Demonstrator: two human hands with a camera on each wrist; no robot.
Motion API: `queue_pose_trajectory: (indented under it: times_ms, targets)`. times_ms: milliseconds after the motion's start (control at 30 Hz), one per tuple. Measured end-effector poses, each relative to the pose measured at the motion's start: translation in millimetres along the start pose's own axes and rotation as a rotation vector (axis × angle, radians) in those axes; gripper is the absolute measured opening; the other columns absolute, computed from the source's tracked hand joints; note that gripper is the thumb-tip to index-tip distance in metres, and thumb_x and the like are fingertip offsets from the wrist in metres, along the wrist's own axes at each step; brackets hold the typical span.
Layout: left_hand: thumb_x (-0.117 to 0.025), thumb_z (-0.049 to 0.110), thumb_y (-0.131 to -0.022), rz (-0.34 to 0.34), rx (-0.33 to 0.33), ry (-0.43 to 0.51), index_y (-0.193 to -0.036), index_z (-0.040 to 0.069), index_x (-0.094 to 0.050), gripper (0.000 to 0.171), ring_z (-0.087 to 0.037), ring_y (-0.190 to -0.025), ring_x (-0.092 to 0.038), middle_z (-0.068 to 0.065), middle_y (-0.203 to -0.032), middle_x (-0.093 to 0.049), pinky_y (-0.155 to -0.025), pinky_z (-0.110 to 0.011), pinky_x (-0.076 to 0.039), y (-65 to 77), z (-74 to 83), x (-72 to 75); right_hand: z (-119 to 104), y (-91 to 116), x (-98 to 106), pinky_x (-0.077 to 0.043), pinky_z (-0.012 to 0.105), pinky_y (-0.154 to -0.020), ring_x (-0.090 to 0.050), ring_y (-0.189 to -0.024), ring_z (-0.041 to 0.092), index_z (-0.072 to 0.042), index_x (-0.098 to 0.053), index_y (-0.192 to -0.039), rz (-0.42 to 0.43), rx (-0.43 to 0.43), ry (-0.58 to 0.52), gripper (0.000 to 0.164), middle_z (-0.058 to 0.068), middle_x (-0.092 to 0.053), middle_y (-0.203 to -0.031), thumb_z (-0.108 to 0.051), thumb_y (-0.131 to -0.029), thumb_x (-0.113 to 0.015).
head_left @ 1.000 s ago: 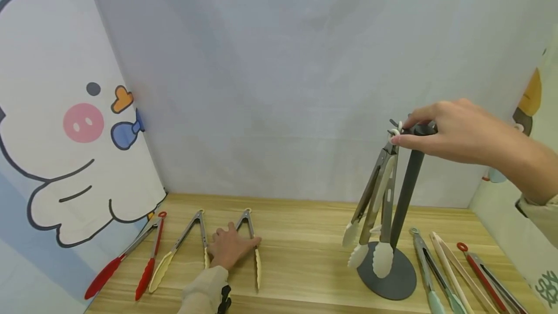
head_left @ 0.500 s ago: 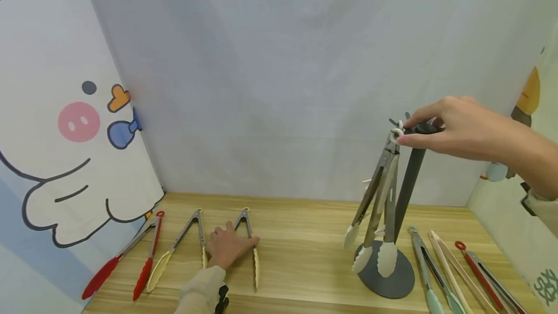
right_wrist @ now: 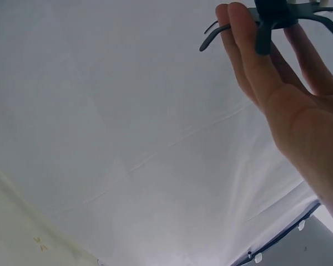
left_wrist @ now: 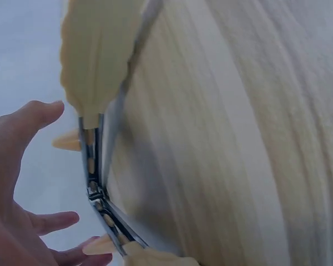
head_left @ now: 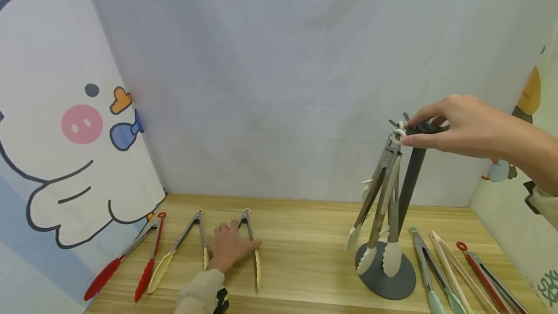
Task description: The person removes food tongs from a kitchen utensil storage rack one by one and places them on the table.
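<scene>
My right hand (head_left: 471,122) holds the top of a dark grey utensil stand (head_left: 411,178), with the thumb beside a white hanging ring. In the right wrist view, its fingers (right_wrist: 250,50) reach around the stand's hooked hub (right_wrist: 275,19). White-tipped tongs (head_left: 392,259) hang from the hooks by their rings. Low over the table, my left hand (head_left: 232,248) is spread across a pair of pale yellow tongs (head_left: 257,268), covering part of them. The left wrist view shows its fingers loosely parted beside the tongs' yellow tip (left_wrist: 97,61); contact is hard to tell.
On the left lie a second yellow pair of tongs (head_left: 161,273) and red tongs (head_left: 103,277). Right of the stand's round base (head_left: 388,285) are mint tongs (head_left: 422,253), beige tongs (head_left: 451,273) and red-handled tongs (head_left: 481,275). A grey cloth (head_left: 279,81) hangs behind the wooden table (head_left: 305,256).
The hanging tongs have swung rightward around the stand, and another white tip now shows behind them. My right hand has shifted slightly right with the ring. My left hand stays almost still.
</scene>
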State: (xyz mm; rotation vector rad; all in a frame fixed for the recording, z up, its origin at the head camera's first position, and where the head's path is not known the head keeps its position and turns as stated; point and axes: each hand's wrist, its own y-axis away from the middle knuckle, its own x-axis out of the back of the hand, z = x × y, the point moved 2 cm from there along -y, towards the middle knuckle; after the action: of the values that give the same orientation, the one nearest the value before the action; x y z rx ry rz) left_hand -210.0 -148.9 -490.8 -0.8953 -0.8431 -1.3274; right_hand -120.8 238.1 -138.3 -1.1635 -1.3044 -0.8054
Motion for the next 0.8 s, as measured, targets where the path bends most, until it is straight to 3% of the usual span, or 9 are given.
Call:
queue_pose_trajectory:
  times_ms: [133,267,500,633,800]
  targets:
    - [-0.075,0.055,-0.071,0.014,-0.076,0.074,-0.135,-0.002,-0.042,0.092,-0.046,-0.111,-0.04,-0.032,-0.124,-0.042,-0.076,-0.06,-0.042,3.5,6.6,7.2,-4.5,4.9,0.7,-0.046,0.057,-0.075,-0.058,-0.103,0.042,-0.003,-0.066,-0.116,0.006,0.004,-0.001,0.05,0.023,-0.061,-0.117,-0.042,-0.086,-0.068]
    - [-0.073,0.055,-0.073,0.016,-0.103,0.131,-0.137,0.002,-0.042,0.089,-0.046,-0.116,-0.037,-0.029,-0.128,-0.041,-0.081,-0.065,-0.037,6.9,11.6,12.4,-10.4,10.5,1.6,-0.047,0.057,-0.075,-0.058,-0.102,0.042,-0.003,-0.066,-0.116,0.008,-0.002,0.002,0.049,0.022,-0.062,-0.116,-0.041,-0.085,-0.068]
    - [-0.071,0.055,-0.075,0.111,-0.157,0.232,-0.133,0.009,-0.049,0.077,-0.04,-0.116,-0.04,-0.021,-0.127,-0.046,-0.082,-0.063,-0.036,10.9,23.4,20.7,-13.2,14.6,2.3,-0.047,0.058,-0.075,-0.057,-0.103,0.043,-0.001,-0.065,-0.117,0.002,-0.019,0.0,0.051,0.025,-0.06,-0.118,-0.041,-0.086,-0.068]
    - [-0.074,0.048,-0.076,0.104,-0.189,0.358,-0.131,0.007,-0.05,0.073,-0.039,-0.121,-0.04,-0.02,-0.131,-0.046,-0.088,-0.063,-0.036,14.4,35.1,27.5,-14.2,15.8,3.2,-0.047,0.058,-0.075,-0.057,-0.103,0.044,-0.002,-0.065,-0.116,-0.004,-0.023,0.012,0.05,0.025,-0.06,-0.117,-0.041,-0.086,-0.068]
    - [-0.076,0.041,-0.075,0.067,-0.196,0.439,-0.131,0.008,-0.051,0.069,-0.036,-0.119,-0.043,-0.018,-0.132,-0.046,-0.086,-0.055,-0.043,20.0,49.4,33.3,-16.9,17.4,3.8,-0.046,0.058,-0.075,-0.057,-0.103,0.044,-0.003,-0.066,-0.116,-0.003,-0.026,0.02,0.049,0.024,-0.061,-0.117,-0.041,-0.085,-0.068]
